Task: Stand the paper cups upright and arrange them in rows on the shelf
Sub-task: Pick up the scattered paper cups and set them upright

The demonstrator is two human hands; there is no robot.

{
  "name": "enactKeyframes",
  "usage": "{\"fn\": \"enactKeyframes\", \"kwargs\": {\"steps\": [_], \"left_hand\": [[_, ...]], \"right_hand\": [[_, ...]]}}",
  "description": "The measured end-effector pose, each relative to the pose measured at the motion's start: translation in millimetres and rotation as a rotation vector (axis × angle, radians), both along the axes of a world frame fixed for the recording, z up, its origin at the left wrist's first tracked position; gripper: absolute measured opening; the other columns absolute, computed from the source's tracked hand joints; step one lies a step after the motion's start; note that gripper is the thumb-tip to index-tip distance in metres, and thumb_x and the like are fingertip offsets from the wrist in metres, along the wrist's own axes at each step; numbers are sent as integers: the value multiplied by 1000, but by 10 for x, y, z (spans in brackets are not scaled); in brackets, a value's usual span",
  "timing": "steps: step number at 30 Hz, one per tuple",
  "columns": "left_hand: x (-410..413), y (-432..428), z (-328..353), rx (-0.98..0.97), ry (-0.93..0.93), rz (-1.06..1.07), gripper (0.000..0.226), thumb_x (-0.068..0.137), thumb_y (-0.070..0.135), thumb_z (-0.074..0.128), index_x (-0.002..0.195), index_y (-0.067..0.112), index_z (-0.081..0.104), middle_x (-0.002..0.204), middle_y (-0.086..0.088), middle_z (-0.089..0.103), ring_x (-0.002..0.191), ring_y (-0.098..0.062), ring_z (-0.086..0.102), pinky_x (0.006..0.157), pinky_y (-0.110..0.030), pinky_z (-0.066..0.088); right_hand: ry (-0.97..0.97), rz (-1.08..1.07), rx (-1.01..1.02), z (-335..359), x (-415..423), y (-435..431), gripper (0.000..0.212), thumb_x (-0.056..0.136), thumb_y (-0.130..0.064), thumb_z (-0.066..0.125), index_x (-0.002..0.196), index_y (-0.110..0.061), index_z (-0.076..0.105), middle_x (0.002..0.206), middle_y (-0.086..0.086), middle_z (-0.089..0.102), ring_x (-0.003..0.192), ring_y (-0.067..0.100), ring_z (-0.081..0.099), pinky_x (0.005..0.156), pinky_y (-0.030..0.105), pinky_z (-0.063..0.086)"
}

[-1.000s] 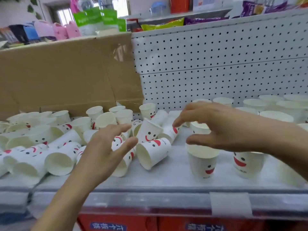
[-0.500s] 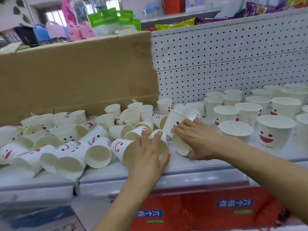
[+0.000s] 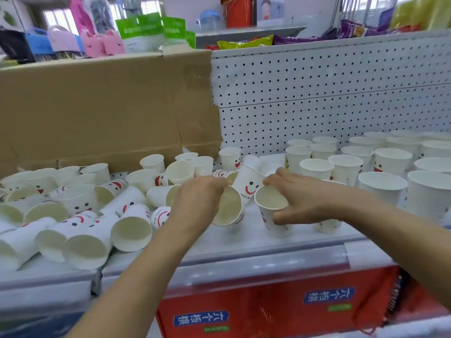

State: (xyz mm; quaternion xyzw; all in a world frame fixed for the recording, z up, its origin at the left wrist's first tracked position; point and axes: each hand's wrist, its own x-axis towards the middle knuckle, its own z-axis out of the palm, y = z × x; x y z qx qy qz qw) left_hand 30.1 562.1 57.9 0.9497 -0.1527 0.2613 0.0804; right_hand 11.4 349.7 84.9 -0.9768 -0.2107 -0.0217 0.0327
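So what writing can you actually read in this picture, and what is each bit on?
"Hello" on the tilted cup in the middle; the marks after it are too small to read.
"Hello" on a lying cup at left.
"六个核桃", upside down, on a blue label of the red box, and again on a second label.
Green packs up top: perhaps "Aspire", too blurred to be sure.

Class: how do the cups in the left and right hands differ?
The left hand holds the left cup tipped, mouth towards the camera; the right hand holds the right cup nearly upright. The left cup is beside the toppled pile, the right cup beside the standing rows. Both white, smile-printed.
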Motion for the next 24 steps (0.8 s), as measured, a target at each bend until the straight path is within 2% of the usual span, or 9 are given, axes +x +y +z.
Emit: {"fn": "enactKeyframes", "kwargs": {"steps": [4,7,10,13,15,18,21,23,24], "left_hand": [[135,-44,188,101,248,-34,41,96,11,44,121,37,64,116,-1,67,101,-24,61,83,-37,52],[179,-118,206,179,344,-67,39,98,16,44,122,41,62,121,2,65,102,-22,61,81,-36,53],[166,-125,221,172,381,-102,36,99,23,43,124,43,60,126,8,62,108,-18,58,79,-29,49],[114,-63,288,58,435,-164,33,100,31,44,130,40,54,122,15,61,108,-7,55,90,-28,46],[130,-40,400,-83,424,-214,32,100,32,44,130,39,55,119,21,60,101,2,55,89,-25,45],[358,-119,607,-216,352,-238,31,99,34,46,128,33,58,119,19,62,100,3,55,84,-19,44],[822,-347,720,-257,398,-245,33,99,33,49,130,27,59,121,12,63,105,-4,58,83,-19,46],[1197,-512,687,-227,430,-225,35,98,33,51,131,24,57,122,8,63,104,-7,59,80,-19,45],[1375,-590,645,-191,444,-206,37,98,32,52,133,22,55,125,5,62,104,-10,59,81,-20,45]], "right_hand": [[-23,1,-167,82,34,-35,66,79,-48,60,134,-19,39,125,1,47,118,20,39,97,38,41],[-33,19,-227,103,59,-82,66,79,-52,60,133,-20,40,124,-1,50,115,17,36,98,36,41],[9,53,-177,142,47,-143,79,77,-65,59,140,-24,34,130,-7,45,122,12,31,102,34,37],[48,40,-10,357,92,-276,83,79,-70,54,148,-35,25,145,-15,33,134,6,26,107,28,28],[22,-1,102,535,283,-429,70,83,-65,52,145,-37,34,143,-16,39,131,6,35,105,27,30],[-57,-30,141,692,748,-601,48,90,-51,55,133,-31,52,125,-13,58,115,9,54,97,30,42],[-61,-14,117,659,1301,-613,35,94,-36,57,126,-23,60,121,-9,63,106,10,60,88,25,44],[-47,-13,72,570,1644,-549,32,95,-29,56,124,-17,62,124,-2,64,108,15,60,91,27,45],[-29,-13,28,511,1808,-516,32,95,-26,55,122,-11,62,125,4,64,110,20,61,94,32,47]]}}
